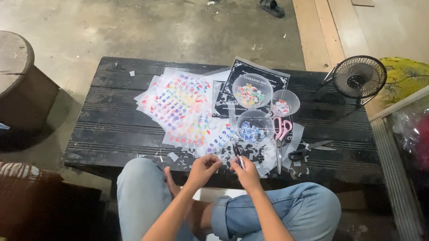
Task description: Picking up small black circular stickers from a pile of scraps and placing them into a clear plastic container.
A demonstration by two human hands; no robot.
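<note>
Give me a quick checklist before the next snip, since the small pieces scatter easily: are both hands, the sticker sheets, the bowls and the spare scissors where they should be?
1. Left hand pinches a small piece at the table's near edge: ok, though the piece is too small to tell what it is.
2. Right hand grips a dark slim tool: ok; whether it is scissors, cannot tell.
3. Sticker sheets lie fanned flat on the black table, within reach: ok.
4. Three clear bowls stand upright with small pieces inside: ok.
5. Pink-handled scissors and dark scissors lie apart from both hands: ok.
6. Cut scraps litter the near edge: not ok.
</note>
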